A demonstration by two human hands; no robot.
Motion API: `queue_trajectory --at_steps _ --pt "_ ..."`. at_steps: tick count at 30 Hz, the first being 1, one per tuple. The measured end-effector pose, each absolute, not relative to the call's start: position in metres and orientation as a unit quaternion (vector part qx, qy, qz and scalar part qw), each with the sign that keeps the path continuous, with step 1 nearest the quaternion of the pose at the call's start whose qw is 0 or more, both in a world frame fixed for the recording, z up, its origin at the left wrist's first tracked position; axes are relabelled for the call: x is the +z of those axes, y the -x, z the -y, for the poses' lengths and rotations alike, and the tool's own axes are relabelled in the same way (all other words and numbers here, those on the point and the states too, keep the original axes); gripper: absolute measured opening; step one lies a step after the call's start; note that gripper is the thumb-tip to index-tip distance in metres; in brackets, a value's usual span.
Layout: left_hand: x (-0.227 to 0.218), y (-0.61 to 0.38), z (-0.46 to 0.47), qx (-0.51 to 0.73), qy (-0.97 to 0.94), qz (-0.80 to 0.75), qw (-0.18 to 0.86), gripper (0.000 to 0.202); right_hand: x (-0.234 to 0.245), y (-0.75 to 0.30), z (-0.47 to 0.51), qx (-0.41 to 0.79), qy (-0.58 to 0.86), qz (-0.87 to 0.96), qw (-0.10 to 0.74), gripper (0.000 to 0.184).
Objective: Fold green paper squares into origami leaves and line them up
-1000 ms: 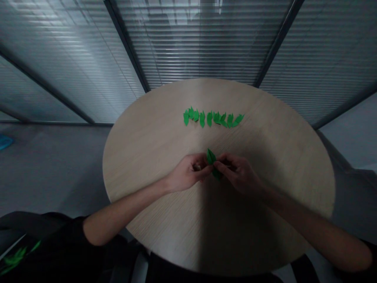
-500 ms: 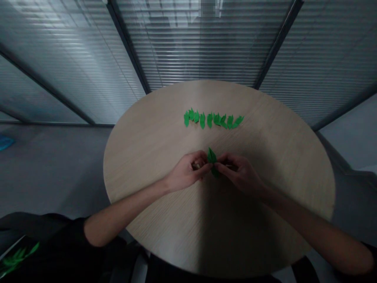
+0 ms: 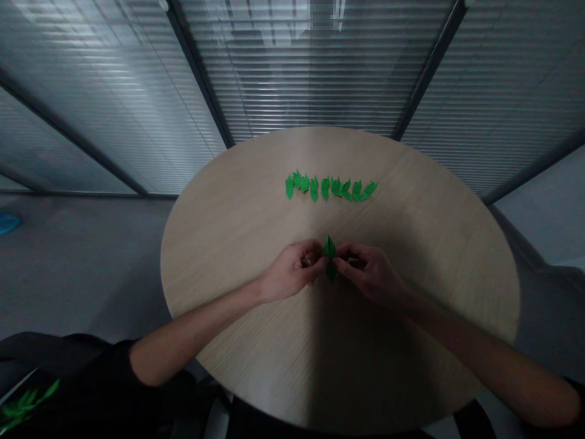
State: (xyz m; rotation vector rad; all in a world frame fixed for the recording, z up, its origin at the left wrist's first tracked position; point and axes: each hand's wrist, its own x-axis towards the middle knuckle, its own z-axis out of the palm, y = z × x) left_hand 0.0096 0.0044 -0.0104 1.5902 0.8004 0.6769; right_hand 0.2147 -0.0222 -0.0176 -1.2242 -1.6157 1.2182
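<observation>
A small green leaf-shaped piece, seemingly folded paper [image 3: 329,246], stands between my two hands with its pointed tip away from me. My left hand [image 3: 296,267] pinches its left side between thumb and fingers. On the right side, my right hand [image 3: 369,268] grips the same piece in a matching pinch. The fingertips hide the middle of the piece, and its lower end shows below them. Farther back on the table lies a row of several similar green leaf-shaped pieces [image 3: 325,188], some overlapping.
The round wooden table [image 3: 219,225] spreads under both hands. Behind it stands a glass partition with blinds [image 3: 315,91]. More green leaf shapes [image 3: 30,402] show on a dark surface at the lower left. A blue item [image 3: 8,222] lies on the floor at far left.
Both hands have shifted slightly toward me with the green piece. The piece now stands straighter, and more of its lower end shows. The row of pieces has stayed put.
</observation>
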Motion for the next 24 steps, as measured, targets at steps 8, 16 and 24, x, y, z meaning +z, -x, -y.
queue_trajectory --at_steps 8,16,24 --pt "-0.0119 -0.011 -0.0062 0.301 -0.656 -0.37 0.586 0.028 -0.0143 -0.2153 0.0199 0.498 0.479 0.604 0.397 0.028" --pt "-0.0093 -0.0126 -0.0078 0.336 -0.626 -0.362 0.604 0.031 -0.0122 -0.2133 0.0196 0.508 0.482 0.576 0.422 0.027" --pt "-0.0146 -0.0127 -0.0124 0.353 -0.61 -0.36 0.611 0.029 -0.0105 -0.2145 0.0175 0.524 0.467 0.576 0.419 0.029"
